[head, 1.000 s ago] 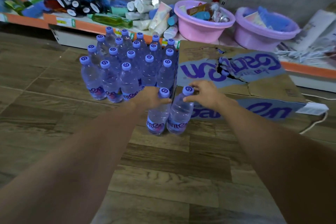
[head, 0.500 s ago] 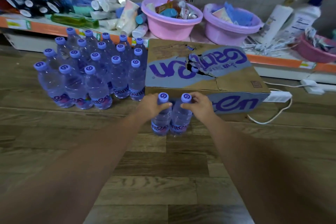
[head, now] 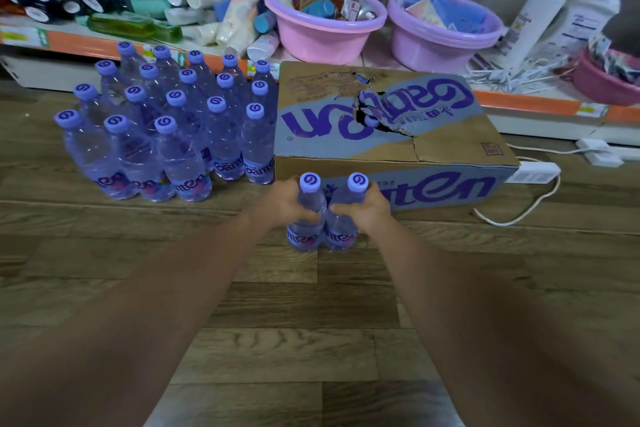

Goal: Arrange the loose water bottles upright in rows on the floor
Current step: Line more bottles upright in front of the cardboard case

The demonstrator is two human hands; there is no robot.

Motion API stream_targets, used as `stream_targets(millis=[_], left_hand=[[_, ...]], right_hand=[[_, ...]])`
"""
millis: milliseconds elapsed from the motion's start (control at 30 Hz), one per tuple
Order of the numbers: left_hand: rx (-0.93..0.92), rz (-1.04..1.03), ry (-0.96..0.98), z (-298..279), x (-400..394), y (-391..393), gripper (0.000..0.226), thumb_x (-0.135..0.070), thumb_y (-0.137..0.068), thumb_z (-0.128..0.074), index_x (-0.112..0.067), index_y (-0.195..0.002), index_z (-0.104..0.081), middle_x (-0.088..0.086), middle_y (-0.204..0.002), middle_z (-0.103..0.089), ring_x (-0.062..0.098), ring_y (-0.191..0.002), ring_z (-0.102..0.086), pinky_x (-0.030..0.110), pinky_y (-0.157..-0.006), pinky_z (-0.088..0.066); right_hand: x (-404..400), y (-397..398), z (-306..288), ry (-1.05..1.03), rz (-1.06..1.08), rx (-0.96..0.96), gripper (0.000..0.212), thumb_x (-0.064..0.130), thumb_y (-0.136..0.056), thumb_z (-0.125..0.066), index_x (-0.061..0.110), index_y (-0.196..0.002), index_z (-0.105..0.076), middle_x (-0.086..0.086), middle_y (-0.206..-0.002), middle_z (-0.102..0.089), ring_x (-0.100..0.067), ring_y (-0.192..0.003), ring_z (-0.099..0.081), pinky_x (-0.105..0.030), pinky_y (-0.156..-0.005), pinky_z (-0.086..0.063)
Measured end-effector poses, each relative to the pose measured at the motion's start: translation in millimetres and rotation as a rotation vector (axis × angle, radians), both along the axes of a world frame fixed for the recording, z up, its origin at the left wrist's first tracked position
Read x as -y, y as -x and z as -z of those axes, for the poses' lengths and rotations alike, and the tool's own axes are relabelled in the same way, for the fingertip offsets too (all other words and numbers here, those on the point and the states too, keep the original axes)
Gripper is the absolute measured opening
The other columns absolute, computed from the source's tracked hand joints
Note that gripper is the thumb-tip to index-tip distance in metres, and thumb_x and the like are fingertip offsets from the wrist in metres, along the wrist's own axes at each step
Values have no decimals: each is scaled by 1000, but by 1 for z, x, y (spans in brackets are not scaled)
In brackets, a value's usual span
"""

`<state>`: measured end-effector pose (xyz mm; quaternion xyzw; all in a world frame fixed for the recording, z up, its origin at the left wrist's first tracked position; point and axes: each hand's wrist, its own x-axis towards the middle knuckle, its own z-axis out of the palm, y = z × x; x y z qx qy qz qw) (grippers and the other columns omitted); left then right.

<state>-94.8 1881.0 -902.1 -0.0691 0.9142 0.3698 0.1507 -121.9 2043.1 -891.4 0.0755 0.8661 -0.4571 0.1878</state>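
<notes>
L hand (head: 284,206) grips 1 bottle (head: 306,218), R hand (head: 369,208) grips another (head: 343,218); both upright, just in front of carton (head: 381,121). Bases prob. on floor, unclear. Carry both level to rows (head: 166,125) left of carton, extend short front row.

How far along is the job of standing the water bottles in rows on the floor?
Done: a block of bottles already stands upright in rows on the floor, left of the cardboard box. In hand: the left hand and the right hand each grip one upright bottle in front of the box, apart from the block. Left: these two must join the rows. No other loose bottles are visible.
</notes>
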Motion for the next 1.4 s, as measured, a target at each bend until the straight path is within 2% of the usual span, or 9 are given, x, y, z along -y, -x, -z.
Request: stream_targets(millis=[233, 333, 433, 600, 767, 967, 1100, 1267, 1400], left_hand=[[-80, -31, 92, 2, 11, -2, 52, -29, -70, -77, -3, -110, -55, 14, -110, -62, 30, -105, -57, 40, -92, -47], [-125, 6, 242, 3, 11, -3, 43, -36, -74, -71, -6, -99, -53, 14, -103, -59, 31, -108, -47, 37, -94, -39], [-160, 22, 309, -1, 6, -4, 42, -36, -81, -65, -5, -108, -55, 15, -113, -59, 32, -114, -41, 31, -96, -29], [-264, -117, 161, 0, 9, -12, 59, -27, -73, -75, -2, -116, -45, 17, -120, -50, 29, -113, -42, 31, -89, -34], [-253, -158, -31, -1, 13, -17, 60, -20, -68, -79, -12, -100, -29, 16, -116, -46, 23, -99, -49, 27, -75, -33], [-124, -36, 35, -40, 48, -12, 55, -35, -75, -73, -6, -115, -49, 5, -107, -56, 20, -100, -54, 30, -81, -42], [-342, -197, -8, -67, 107, -16, 35, -29, -79, -70, -7, -105, -60, 4, -99, -61, 19, -96, -59, 29, -85, -46], [-535, -567, -235, -79, 190, -23, 19, -19, -82, -67, -15, -96, -56, -9, -77, -55, -2, -69, -54, 15, -67, -45], [-622, -791, -295, -60, 233, -32, 35, -10, -78, -70, -9, -110, -53, 3, -91, -56, 15, -84, -53, 25, -80, -44]], right_hand=[[-7, 13, -9, -1, -119, -10, 62, 14, -67, -82, 10, -122, -53, -11, -122, -58, -29, -115, -53, -44, -99, -46], [-2, 13, -4, -163, -286, -77, 71, 21, -65, -83, 11, -127, -50, -14, -128, -53, -33, -122, -45, -47, -103, -40], [7, 14, -1, -205, -324, -150, 71, 21, -66, -83, 10, -128, -51, -15, -129, -53, -34, -123, -45, -46, -103, -40], [8, 20, -3, -224, -365, -195, 73, 20, -64, -84, 14, -128, -51, -10, -129, -52, -29, -119, -47, -33, -92, -40], [3, 24, -14, -216, -499, -190, 51, 19, -65, -82, 22, -101, -46, -3, -106, -52, -21, -98, -46, -30, -79, -37], [1, 44, -68, -339, -719, -82, 39, 34, -77, -73, 19, -109, -58, -2, -108, -62, -19, -102, -58, -25, -82, -44], [27, 42, -104, -179, -620, -291, 25, 33, -79, -69, 20, -98, -60, 5, -90, -62, -4, -83, -57, -15, -72, -43], [124, 31, -102, 105, -655, -399, 11, 21, -80, -70, 21, -87, -61, 9, -78, -59, -3, -71, -54, -19, -72, -42], [211, 22, -81, 218, -674, -392, 25, 22, -83, -68, 15, -105, -59, 3, -96, -59, -13, -81, -57, -24, -79, -46]])
